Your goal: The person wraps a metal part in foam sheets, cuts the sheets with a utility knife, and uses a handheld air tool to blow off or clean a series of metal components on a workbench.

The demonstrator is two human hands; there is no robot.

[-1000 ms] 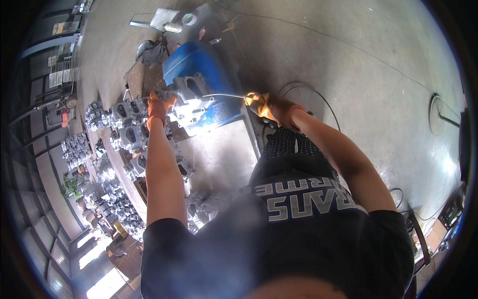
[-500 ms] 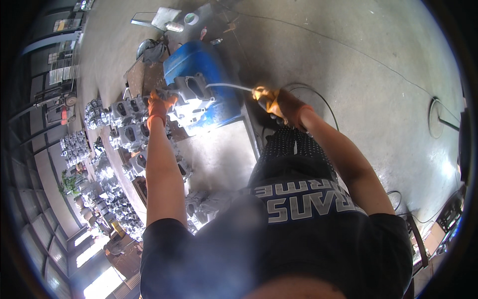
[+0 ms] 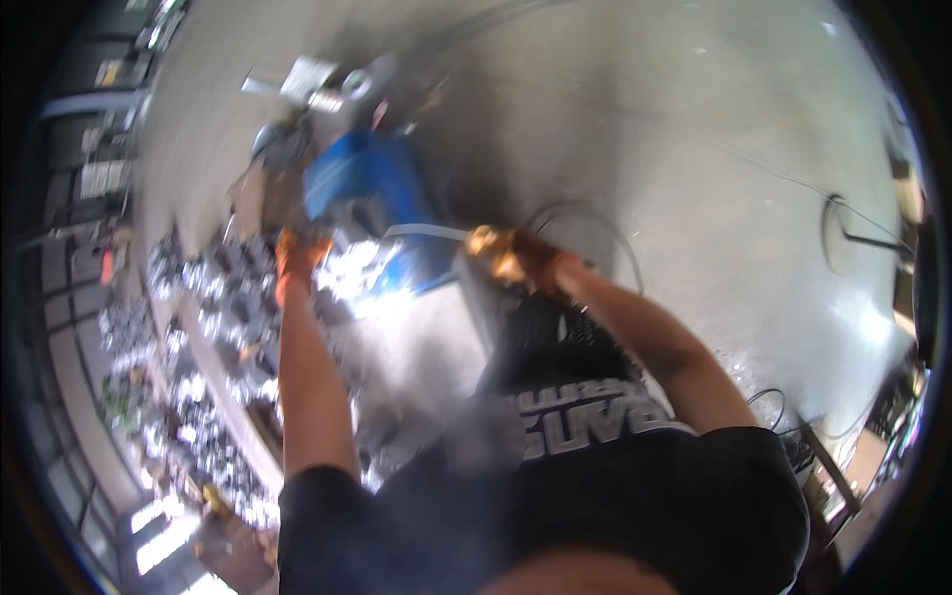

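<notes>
The picture is blurred by motion. My left hand (image 3: pixel 299 260), in an orange glove, grips the near left end of a grey metal casting (image 3: pixel 359 220), a housing with openings. The casting rests against a blue plastic drum (image 3: pixel 409 183), and its lower part glares in bright light. In a stained orange glove, my right hand (image 3: pixel 506 256) is closed round an air gun whose long, curved pale tube (image 3: pixel 426 230) reaches left to the casting. The glove hides the air gun's handle. Whether the tube's tip touches the casting, I cannot tell.
A pale tabletop (image 3: pixel 421 332) lies in front of me, below the drum. Many similar castings (image 3: pixel 223 297) crowd the left side. A dark hose (image 3: pixel 620 238) loops beyond my right hand. A stand (image 3: pixel 843 228) stands at the far right. A tape roll (image 3: pixel 355 84) lies far off.
The whole view has shifted, so everything appears lower and farther left, and has blurred. Both hands keep nearly the same places relative to the casting and the drum.
</notes>
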